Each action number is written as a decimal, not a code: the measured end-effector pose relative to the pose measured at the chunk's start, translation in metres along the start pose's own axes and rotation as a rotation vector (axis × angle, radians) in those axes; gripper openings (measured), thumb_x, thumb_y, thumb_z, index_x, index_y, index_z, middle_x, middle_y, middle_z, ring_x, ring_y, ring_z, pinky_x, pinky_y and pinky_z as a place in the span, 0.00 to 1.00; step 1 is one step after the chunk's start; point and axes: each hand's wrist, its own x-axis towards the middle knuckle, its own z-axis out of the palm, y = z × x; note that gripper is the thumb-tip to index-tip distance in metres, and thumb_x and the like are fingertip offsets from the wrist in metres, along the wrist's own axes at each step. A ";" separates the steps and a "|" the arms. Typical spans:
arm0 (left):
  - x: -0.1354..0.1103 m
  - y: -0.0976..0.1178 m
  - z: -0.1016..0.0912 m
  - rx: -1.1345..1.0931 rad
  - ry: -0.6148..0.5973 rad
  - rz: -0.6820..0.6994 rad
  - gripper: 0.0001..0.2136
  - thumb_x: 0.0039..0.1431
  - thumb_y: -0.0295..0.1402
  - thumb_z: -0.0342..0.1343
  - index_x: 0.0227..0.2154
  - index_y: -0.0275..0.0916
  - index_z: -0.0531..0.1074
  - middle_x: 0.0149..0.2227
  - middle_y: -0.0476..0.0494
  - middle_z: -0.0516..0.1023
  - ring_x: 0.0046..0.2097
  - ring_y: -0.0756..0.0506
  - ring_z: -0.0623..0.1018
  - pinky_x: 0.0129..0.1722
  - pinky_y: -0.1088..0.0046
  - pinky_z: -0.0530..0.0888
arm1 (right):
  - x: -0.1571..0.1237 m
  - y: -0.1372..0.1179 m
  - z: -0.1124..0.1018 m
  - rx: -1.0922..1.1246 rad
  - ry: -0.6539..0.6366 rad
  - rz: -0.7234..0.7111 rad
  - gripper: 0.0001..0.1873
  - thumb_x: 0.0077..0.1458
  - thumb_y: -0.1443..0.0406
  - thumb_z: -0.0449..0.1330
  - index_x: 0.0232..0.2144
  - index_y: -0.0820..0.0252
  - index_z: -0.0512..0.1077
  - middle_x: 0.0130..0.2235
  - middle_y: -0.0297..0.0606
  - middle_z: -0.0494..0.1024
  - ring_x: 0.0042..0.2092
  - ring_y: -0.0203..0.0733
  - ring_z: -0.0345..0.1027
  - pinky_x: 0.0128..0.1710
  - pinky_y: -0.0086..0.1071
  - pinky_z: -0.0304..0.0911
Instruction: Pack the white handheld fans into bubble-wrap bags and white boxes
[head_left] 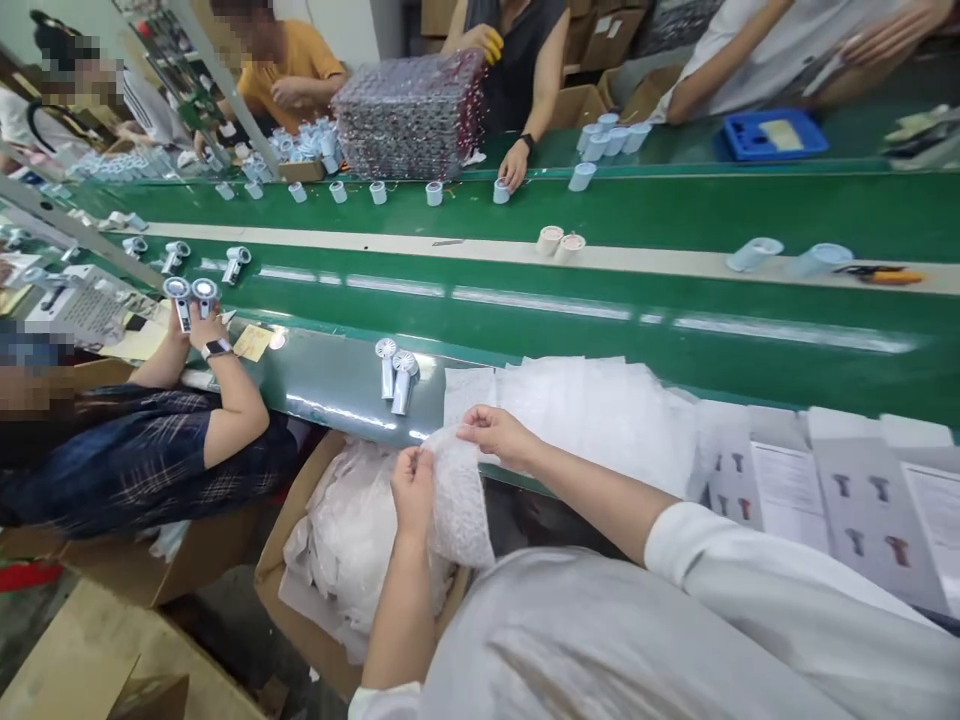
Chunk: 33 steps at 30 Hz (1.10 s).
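Observation:
My left hand [412, 492] is closed on the edge of a translucent white bubble-wrap bag [459, 505], with the thumb on top. Opposite it, my right hand [496, 436] pinches the bag's upper corner between thumb and fingers. The bag hangs down between both hands, over a cardboard box [296, 605] filled with more crumpled white bags [352, 540]. Just past my hands, two light-blue handheld fans [403, 375] lie side by side at the table edge. Flat bubble-wrap bags [585, 415] are spread in an overlapping row right of my right hand.
Printed fan boxes [851, 480] stand in a row at right. Beyond runs a green conveyor [525, 330] with a pale divider strip and several light-blue cylinders [433, 193]. At left, a co-worker's hands [201, 325] hold two fans. Other people sit across the line near a bubble-wrapped stack [409, 115].

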 end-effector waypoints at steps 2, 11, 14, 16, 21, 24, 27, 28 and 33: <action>0.001 -0.002 0.012 -0.009 -0.105 -0.017 0.18 0.50 0.44 0.60 0.39 0.36 0.69 0.30 0.48 0.74 0.33 0.49 0.74 0.36 0.73 0.70 | -0.005 0.000 -0.010 0.031 0.101 -0.024 0.28 0.30 0.49 0.71 0.24 0.58 0.61 0.19 0.22 0.57 0.21 0.27 0.47 0.20 0.25 0.43; 0.031 -0.006 0.056 0.420 -0.190 0.008 0.07 0.55 0.34 0.54 0.35 0.37 0.70 0.28 0.46 0.76 0.30 0.48 0.75 0.35 0.72 0.70 | 0.003 -0.015 -0.062 -0.108 0.162 0.069 0.27 0.33 0.50 0.71 0.26 0.57 0.60 0.19 0.22 0.55 0.19 0.27 0.41 0.18 0.25 0.40; 0.060 -0.001 0.058 0.768 -0.079 0.112 0.07 0.60 0.33 0.49 0.36 0.39 0.72 0.31 0.44 0.78 0.35 0.46 0.76 0.39 0.71 0.69 | 0.024 -0.022 -0.083 -0.371 0.295 0.028 0.19 0.41 0.56 0.69 0.25 0.59 0.64 0.21 0.26 0.60 0.19 0.29 0.47 0.20 0.27 0.50; 0.073 -0.003 0.066 0.875 -0.018 0.125 0.09 0.62 0.32 0.47 0.39 0.39 0.71 0.36 0.41 0.78 0.39 0.44 0.77 0.42 0.70 0.68 | 0.038 -0.027 -0.088 -0.479 0.393 -0.029 0.12 0.45 0.61 0.66 0.27 0.60 0.67 0.26 0.33 0.66 0.25 0.34 0.58 0.27 0.31 0.59; 0.077 -0.026 0.101 0.968 0.113 0.041 0.10 0.63 0.31 0.45 0.41 0.36 0.69 0.43 0.33 0.76 0.42 0.41 0.77 0.40 0.68 0.68 | 0.053 -0.025 -0.069 -0.727 0.345 -0.379 0.16 0.52 0.68 0.59 0.44 0.63 0.69 0.48 0.48 0.69 0.52 0.50 0.61 0.53 0.44 0.58; 0.075 -0.031 0.108 1.000 0.114 0.025 0.09 0.62 0.32 0.47 0.38 0.37 0.71 0.40 0.35 0.76 0.39 0.42 0.77 0.37 0.68 0.69 | 0.052 -0.006 -0.051 -1.060 0.004 -0.555 0.13 0.56 0.68 0.54 0.44 0.63 0.71 0.47 0.48 0.72 0.54 0.53 0.61 0.57 0.50 0.52; 0.085 -0.018 0.097 1.015 0.139 0.083 0.09 0.63 0.31 0.46 0.41 0.37 0.71 0.40 0.35 0.76 0.44 0.40 0.76 0.43 0.65 0.68 | 0.054 0.018 -0.049 -1.240 -0.118 -0.487 0.20 0.53 0.62 0.61 0.48 0.62 0.71 0.53 0.50 0.71 0.61 0.62 0.53 0.60 0.63 0.39; 0.092 -0.011 0.091 1.039 0.186 0.118 0.11 0.63 0.31 0.46 0.44 0.36 0.69 0.44 0.32 0.74 0.49 0.39 0.74 0.46 0.64 0.67 | 0.054 0.025 -0.053 -1.308 -0.140 -0.465 0.26 0.50 0.59 0.64 0.51 0.61 0.69 0.57 0.50 0.68 0.63 0.65 0.47 0.60 0.66 0.33; 0.131 0.017 0.066 1.256 0.316 0.111 0.19 0.56 0.36 0.57 0.48 0.31 0.66 0.49 0.24 0.70 0.54 0.31 0.69 0.50 0.55 0.65 | 0.050 0.042 -0.088 -1.582 -0.224 -0.434 0.39 0.46 0.50 0.64 0.59 0.53 0.63 0.65 0.45 0.56 0.67 0.68 0.31 0.59 0.68 0.19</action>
